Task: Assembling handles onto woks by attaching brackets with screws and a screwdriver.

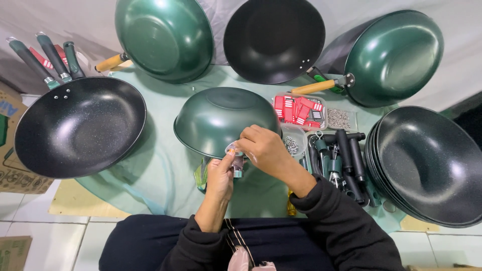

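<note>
The right hand (263, 150) and left hand (221, 178) cover most of a small metal fitting (234, 149), so its shape cannot be told. The far green wok (163, 37) and black wok (273, 37) run off the top edge. The fasteners in the clear tray (339, 119) are too small to identify.

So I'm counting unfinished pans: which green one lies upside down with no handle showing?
The green pan in the middle, by both hands; the two at the back have wooden handles.
</note>
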